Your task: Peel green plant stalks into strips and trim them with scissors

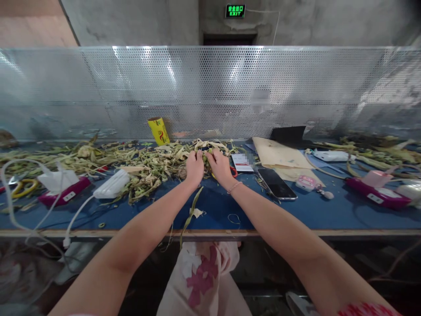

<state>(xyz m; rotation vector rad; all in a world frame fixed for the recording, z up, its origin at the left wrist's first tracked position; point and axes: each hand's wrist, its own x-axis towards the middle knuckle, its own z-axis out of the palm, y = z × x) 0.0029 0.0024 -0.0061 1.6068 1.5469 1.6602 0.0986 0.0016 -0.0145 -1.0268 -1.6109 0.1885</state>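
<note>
My left hand [195, 166] and my right hand [219, 166] meet over the table, close together at the front of a heap of dried, greenish-tan plant stems and leaves [154, 164]. The fingers of both are closed in a pinch on bits of the dried plant, partly hidden by the hands. Under my right hand, a red-orange loop [234, 171] shows, perhaps a scissor handle. A long dry leaf [193, 210] lies in front of my left hand, reaching past the table edge, with a pale scrap [197, 213] beside it.
A yellow box [158, 131] stands behind the heap, before a perforated metal screen [184, 83]. To the right are a phone [277, 184], brown paper [279, 153] and a pink case [308, 182]. White power bank [112, 183], cables, yellow-handled scissors [24, 188] and purple-based sockets [64, 193] lie left.
</note>
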